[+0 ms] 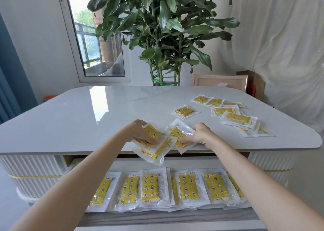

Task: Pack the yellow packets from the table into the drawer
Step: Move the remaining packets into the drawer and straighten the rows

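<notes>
I hold a loose bunch of yellow packets between both hands at the near edge of the worktop. My left hand grips the left side of the bunch with the thumb pressed on top. My right hand pinches the right side, fingers curled onto the plastic. The bunch is fanned and askew, and its lowest packet hangs past the worktop edge.

The open drawer lies straight below the bunch and a little toward me. The row of packets in it lies flat and side by side, each long axis running away from me, and covers nearly its whole width. I judge the next move to be a short drop down and back. The held packets would first need squaring so their long axes match that row.

The packets left on the worktop lie to the far right, one packet apart from the rest. All are nearer my right hand, so that hand suits the next reach.
</notes>
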`<state>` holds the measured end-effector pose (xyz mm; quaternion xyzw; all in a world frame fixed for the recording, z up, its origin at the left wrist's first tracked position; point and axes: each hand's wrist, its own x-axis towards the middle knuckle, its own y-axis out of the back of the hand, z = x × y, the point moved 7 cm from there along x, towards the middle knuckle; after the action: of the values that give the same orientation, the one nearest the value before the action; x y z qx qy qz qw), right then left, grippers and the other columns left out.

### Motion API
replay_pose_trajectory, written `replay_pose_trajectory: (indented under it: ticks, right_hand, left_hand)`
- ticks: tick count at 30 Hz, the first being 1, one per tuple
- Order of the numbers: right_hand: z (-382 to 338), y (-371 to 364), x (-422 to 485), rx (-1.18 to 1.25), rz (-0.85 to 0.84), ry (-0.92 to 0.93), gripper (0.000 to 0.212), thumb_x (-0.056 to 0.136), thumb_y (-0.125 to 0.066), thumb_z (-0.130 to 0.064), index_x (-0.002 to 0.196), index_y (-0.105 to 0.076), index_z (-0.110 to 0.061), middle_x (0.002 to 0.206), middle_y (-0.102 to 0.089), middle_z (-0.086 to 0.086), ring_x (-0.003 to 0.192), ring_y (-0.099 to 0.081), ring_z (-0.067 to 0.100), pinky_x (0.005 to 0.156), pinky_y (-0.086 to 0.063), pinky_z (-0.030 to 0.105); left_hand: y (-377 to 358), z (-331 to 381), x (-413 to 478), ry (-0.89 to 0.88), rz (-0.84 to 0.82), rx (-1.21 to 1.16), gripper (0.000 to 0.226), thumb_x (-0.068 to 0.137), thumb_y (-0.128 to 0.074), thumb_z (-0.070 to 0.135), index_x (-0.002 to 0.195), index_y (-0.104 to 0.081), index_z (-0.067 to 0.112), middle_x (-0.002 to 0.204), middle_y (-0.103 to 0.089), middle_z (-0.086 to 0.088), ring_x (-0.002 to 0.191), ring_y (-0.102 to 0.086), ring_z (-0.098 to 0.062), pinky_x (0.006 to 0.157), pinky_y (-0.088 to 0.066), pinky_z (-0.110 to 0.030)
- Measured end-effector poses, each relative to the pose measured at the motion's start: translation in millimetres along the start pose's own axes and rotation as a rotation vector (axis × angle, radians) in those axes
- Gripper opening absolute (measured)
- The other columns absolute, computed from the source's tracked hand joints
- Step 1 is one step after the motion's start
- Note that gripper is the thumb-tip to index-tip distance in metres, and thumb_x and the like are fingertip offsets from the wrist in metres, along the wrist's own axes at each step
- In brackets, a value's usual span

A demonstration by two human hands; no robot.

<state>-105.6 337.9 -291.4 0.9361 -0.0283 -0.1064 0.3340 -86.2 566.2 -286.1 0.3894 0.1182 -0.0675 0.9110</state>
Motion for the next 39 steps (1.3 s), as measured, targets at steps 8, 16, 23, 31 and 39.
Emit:
replay_pose_trajectory:
  ticks: [8,16,23,31,39]
  right_hand:
    - [1.8,3.8,-10.1,0.127,0.041,0.009,0.051,0.07,-0.084,-0.015,0.113,-0.059,-0.006,0.112,-0.066,0.007,0.092,-0.067,0.02,0.057,-0.053,0.024]
    - [20.9,16.3,-27.6,0.457,0.03,0.031,0.032,0.081,-0.072,0.0,0.108,-0.056,-0.007,0.108,-0.066,0.011,0.087,-0.069,0.024,0.067,-0.061,0.036]
    - [44.0,27.6,-66.1,0.577,-0.091,0.042,0.034,0.085,-0.067,0.001,0.117,-0.054,-0.003,0.099,-0.068,0.01,0.08,-0.069,0.019,0.059,-0.06,0.027]
    - [88.6,20.7,-100.9,0.428,-0.365,-0.052,0.024,0.087,-0.063,0.002,0.111,-0.062,0.001,0.1,-0.072,0.015,0.078,-0.072,0.018,0.067,-0.061,0.027]
    - [137.3,9.7,-90.2,0.408,-0.295,-0.299,0.023,0.092,-0.051,0.011,0.115,-0.051,0.011,0.073,-0.07,0.017,0.052,-0.07,0.019,0.048,-0.058,0.03]
  left_hand:
    - [-3.8,-9.3,-14.7,0.057,-0.116,-0.297,0.052,0.064,-0.086,0.013,0.111,-0.065,0.002,0.111,-0.069,-0.015,0.098,-0.067,-0.03,0.089,-0.055,-0.04]
    - [-13.7,-16.4,-39.7,0.001,-0.121,-0.667,0.024,0.07,-0.079,0.006,0.092,-0.068,0.004,0.096,-0.072,-0.014,0.079,-0.072,-0.026,0.076,-0.059,-0.041]
    - [-30.6,-22.5,-64.3,-0.055,-0.148,-0.847,0.026,0.075,-0.073,0.006,0.1,-0.067,0.001,0.097,-0.072,-0.014,0.071,-0.073,-0.021,0.068,-0.061,-0.036]
    - [-70.0,-34.2,-86.3,-0.038,-0.266,-0.677,0.028,0.073,-0.076,0.005,0.101,-0.07,0.003,0.104,-0.072,-0.018,0.079,-0.073,-0.024,0.073,-0.06,-0.037]
    - [-106.9,-27.8,-79.1,-0.058,-0.271,-0.379,0.033,0.071,-0.079,0.004,0.102,-0.07,0.002,0.104,-0.072,-0.017,0.083,-0.07,-0.026,0.074,-0.06,-0.038]
